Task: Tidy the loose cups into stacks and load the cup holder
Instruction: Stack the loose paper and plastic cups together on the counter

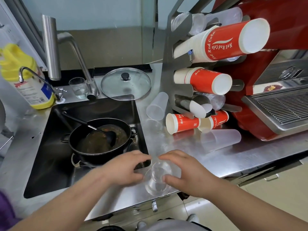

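Both hands hold a small stack of clear plastic cups (158,178) over the counter's front edge. My left hand (126,167) curls round its left side, and my right hand (181,170) grips its right side with the thumb on the cup wall. Loose on the steel counter lie a frosted cup (157,106), two red paper cups (182,123) (216,120) and another frosted cup (220,139), all on their sides. The steel cup holder (168,64) carries red paper cup stacks (221,42) (205,80) and clear cups (196,22).
A sink (50,147) at the left holds a black pot (100,137) with a ladle. A glass lid (125,83), a drinking glass (79,88), a tap (51,47) and a yellow bottle (25,77) stand behind it. A red machine (275,97) fills the right.
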Tool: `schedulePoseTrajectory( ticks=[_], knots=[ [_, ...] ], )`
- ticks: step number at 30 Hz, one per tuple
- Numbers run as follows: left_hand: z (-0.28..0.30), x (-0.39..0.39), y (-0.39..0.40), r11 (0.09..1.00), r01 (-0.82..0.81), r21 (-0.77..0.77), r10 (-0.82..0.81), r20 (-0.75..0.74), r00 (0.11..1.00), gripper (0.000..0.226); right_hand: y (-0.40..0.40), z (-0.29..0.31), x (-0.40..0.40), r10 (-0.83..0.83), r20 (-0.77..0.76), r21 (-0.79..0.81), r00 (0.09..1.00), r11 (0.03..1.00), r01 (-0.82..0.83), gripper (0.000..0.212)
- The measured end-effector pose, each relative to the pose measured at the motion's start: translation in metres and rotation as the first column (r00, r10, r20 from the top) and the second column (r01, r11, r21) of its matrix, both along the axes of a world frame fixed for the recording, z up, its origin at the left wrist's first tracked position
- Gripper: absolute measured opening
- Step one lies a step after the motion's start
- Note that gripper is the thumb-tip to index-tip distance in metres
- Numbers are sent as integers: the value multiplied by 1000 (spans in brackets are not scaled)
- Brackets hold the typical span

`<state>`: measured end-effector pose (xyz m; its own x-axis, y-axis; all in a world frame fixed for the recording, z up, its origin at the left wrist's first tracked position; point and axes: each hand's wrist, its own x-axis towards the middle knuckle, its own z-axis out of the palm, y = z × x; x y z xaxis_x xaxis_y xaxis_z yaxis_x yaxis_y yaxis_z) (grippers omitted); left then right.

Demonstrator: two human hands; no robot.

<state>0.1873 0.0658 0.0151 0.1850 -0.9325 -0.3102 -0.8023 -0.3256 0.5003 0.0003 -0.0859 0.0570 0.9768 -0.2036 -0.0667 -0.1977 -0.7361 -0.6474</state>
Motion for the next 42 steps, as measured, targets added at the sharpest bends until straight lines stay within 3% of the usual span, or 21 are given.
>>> schedulePoseTrajectory(
  ticks=[2,4,8,12,17,20,23,29,33,37,42],
  knots=[
    [19,13,-11,997,61,39,-64,63,996,51,-14,8,1,-1,-22,-31,1000,1000,0,41],
    [38,20,-26,991,109,75,-118,124,985,42,-31,16,2,14,-144,-70,989,997,-25,38],
    [70,12,-71,962,231,146,-261,243,934,44,-70,32,-2,75,-541,-200,838,956,-215,47],
    [91,-15,-125,927,318,199,-364,275,890,44,-110,42,-18,2,-641,-267,768,937,-225,45],
    [98,-52,-187,920,383,89,-391,298,871,16,-166,47,-41,-159,-568,-362,808,929,-72,30],
    [90,-73,-216,931,366,1,-349,302,887,29,-197,40,-54,-267,-427,-385,864,918,94,30],
    [73,-86,-237,944,327,-36,-301,304,904,45,-218,22,-63,-344,-365,-337,865,915,222,30],
    [50,-106,-265,974,228,1,-217,307,927,57,-229,-25,-81,-483,-285,-138,828,875,464,60],
    [38,-115,-273,982,148,119,-176,269,947,71,-234,-41,-89,-529,-213,-36,821,844,535,68],
    [30,-123,-275,981,76,179,-120,251,961,75,-243,-52,-95,-545,-272,67,793,811,581,69],
    [24,-137,-275,982,5,189,-44,200,979,90,-245,-57,-101,-545,-263,121,796,800,587,48]
  ],
)
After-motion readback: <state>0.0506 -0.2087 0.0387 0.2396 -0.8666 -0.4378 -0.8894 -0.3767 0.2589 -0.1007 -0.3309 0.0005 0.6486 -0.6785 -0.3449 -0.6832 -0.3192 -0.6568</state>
